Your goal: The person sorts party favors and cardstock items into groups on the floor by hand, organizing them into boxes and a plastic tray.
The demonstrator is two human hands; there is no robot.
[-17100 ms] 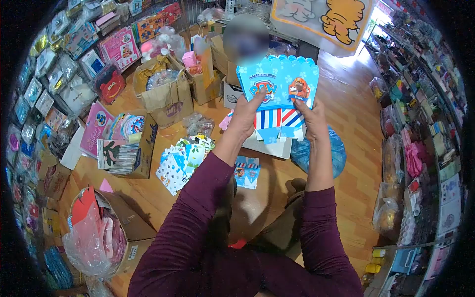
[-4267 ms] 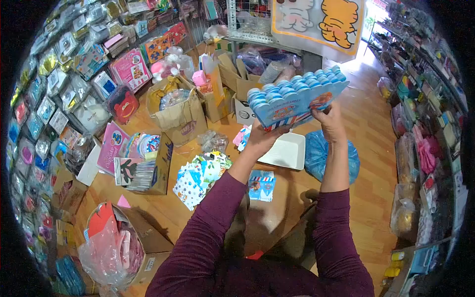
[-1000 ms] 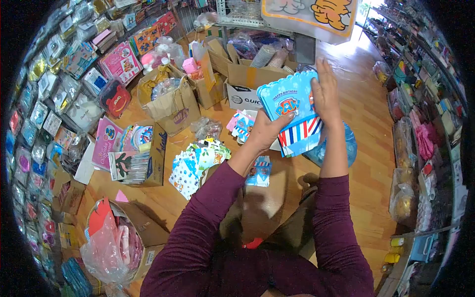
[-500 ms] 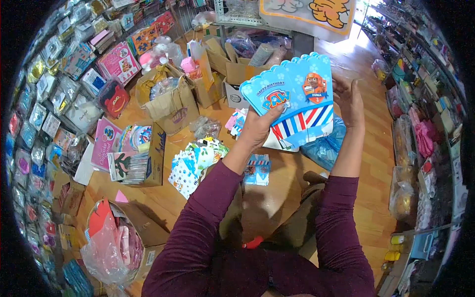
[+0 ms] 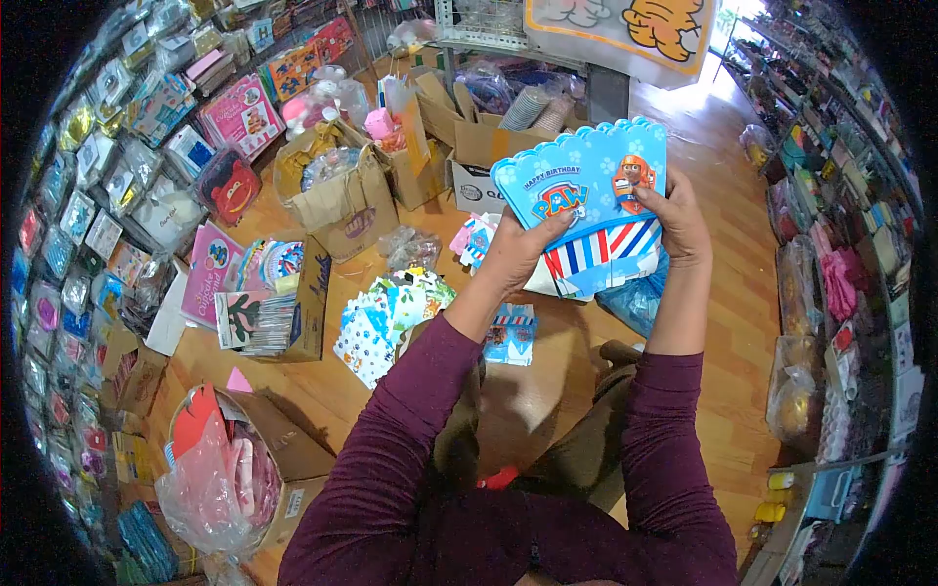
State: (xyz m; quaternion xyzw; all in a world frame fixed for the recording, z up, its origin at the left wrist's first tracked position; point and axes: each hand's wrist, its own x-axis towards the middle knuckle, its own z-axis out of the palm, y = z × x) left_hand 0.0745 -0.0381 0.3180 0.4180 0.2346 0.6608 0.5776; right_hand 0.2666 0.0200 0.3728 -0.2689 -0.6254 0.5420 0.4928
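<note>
A stack of blue birthday cards (image 5: 596, 161) with scalloped tops, paw prints and striped lower parts is held up in front of me. My left hand (image 5: 520, 252) grips its left side, thumb on the printed front. On the right side, my right hand (image 5: 681, 220) holds the edge with its thumb over the orange character. Below the stack, a small blue printed piece (image 5: 510, 335) lies on the floor. Patterned paper pieces (image 5: 396, 317) are piled left of it. A blue plastic bag (image 5: 637, 296) shows behind the stack near my right wrist.
Open cardboard boxes (image 5: 349, 217) filled with goods stand ahead and left. A box of pink items (image 5: 239, 479) is at the lower left, another box (image 5: 311, 303) above it. Packed shelves (image 5: 831, 283) line the right side; hanging packets (image 5: 93, 244) line the left.
My right hand, which was apart from the stack with fingers spread, has closed on its right edge. The stack and the view have shifted slightly.
</note>
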